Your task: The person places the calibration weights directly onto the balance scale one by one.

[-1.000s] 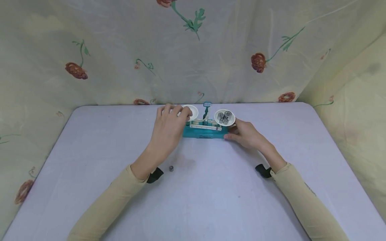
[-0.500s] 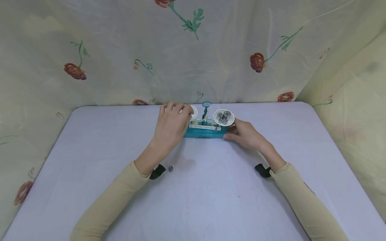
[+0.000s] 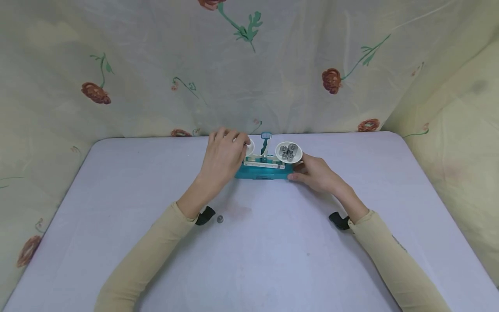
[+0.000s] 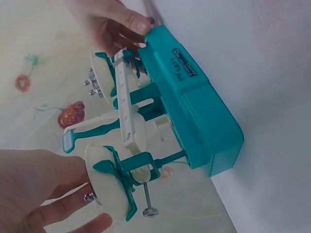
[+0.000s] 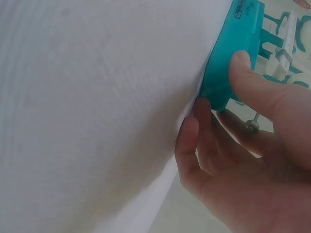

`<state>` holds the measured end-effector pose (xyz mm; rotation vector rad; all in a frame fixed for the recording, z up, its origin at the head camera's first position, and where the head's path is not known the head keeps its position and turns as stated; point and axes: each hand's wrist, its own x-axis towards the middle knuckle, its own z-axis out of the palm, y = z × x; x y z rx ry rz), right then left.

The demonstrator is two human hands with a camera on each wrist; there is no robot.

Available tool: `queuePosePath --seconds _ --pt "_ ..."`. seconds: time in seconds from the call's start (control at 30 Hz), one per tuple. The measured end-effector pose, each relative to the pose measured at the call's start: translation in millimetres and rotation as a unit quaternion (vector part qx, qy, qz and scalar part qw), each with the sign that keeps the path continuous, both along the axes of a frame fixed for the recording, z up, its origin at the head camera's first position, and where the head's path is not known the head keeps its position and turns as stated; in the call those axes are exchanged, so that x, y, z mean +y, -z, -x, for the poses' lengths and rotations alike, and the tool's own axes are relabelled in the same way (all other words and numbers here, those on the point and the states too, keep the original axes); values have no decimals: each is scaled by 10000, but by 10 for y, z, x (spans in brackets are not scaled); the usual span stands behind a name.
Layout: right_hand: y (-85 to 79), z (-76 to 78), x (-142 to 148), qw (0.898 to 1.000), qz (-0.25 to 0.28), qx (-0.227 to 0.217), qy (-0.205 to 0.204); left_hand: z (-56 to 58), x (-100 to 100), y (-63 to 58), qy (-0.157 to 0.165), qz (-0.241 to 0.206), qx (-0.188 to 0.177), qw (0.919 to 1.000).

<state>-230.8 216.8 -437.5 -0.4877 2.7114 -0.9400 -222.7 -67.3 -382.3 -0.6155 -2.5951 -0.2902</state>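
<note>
A teal balance scale [image 3: 263,173] stands near the table's far edge. Several silver metal weights [image 3: 289,151] sit in its white right pan [image 3: 299,157]. My left hand [image 3: 223,157] is at the left pan [image 3: 250,147], fingers curled over it and hiding much of it. In the left wrist view a small metal weight [image 4: 89,197] shows between my fingers at the rim of that pan; my fingers pinch it. My right hand [image 3: 317,172] grips the right end of the base [image 5: 223,73], thumb [image 5: 242,65] against its front and fingers curled at its end.
A single small metal weight [image 3: 220,219] lies on the white-covered table [image 3: 265,260], right of the left wrist's black strap [image 3: 205,216]. Behind the table hangs a flowered curtain [image 3: 156,104].
My left hand has shifted slightly forward and right over the left pan, its fingers still curled. My right hand and the scale stay in place.
</note>
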Motion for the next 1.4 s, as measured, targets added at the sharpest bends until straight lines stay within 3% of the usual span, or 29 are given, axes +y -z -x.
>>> queuePosePath --seconds 0.43,0.9,1.3,1.4 --pt "2 -3 -11 10000 71 -1 -12 49 18 -27 -23 192 -248 9995" --pt "16 14 12 10000 37 -38 18 31 17 -30 -21 150 -226 9996" --pt "7 20 -3 10000 -6 -68 0 -77 -18 -39 185 60 151 9997" --pt "6 20 1 10000 -25 -70 -2 -118 -21 -51 163 124 73 9998"
